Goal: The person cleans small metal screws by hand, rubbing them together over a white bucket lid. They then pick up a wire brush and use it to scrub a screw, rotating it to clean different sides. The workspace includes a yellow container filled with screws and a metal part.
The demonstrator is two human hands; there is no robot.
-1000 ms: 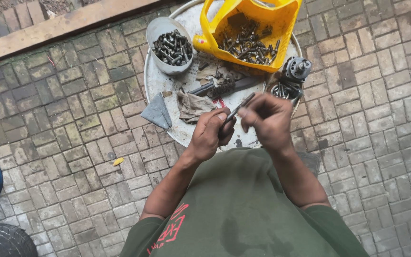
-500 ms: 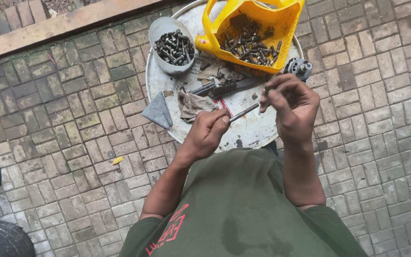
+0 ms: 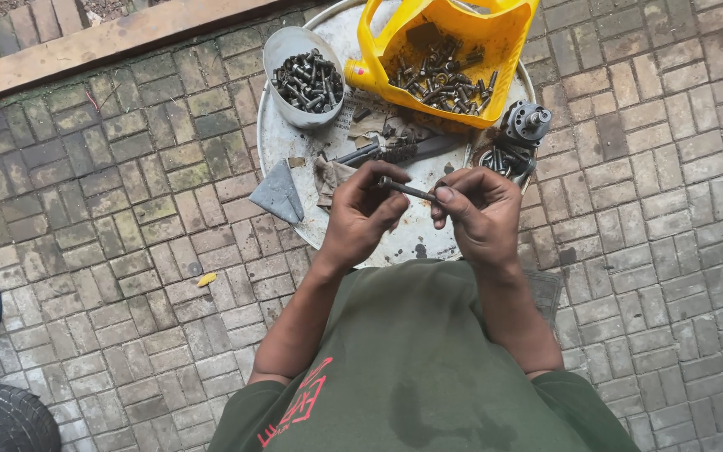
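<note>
Left hand (image 3: 367, 213): fingers closed on one end of a bolt (image 3: 407, 190).
Right hand (image 3: 477, 213): pinches the bolt's other end.
Bolt: held level above the round tray (image 3: 294, 151).
Tray: carries a bowl (image 3: 282, 50) and a yellow jug (image 3: 504, 33), both holding bolts.

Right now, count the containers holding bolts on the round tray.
2: a grey bowl at the round tray's upper left, and a cut-open yellow jug at its top right.

mossy grey paving bricks (image 3: 127, 209) in daylight, a wooden plank (image 3: 119, 38) along the top edge.
</note>
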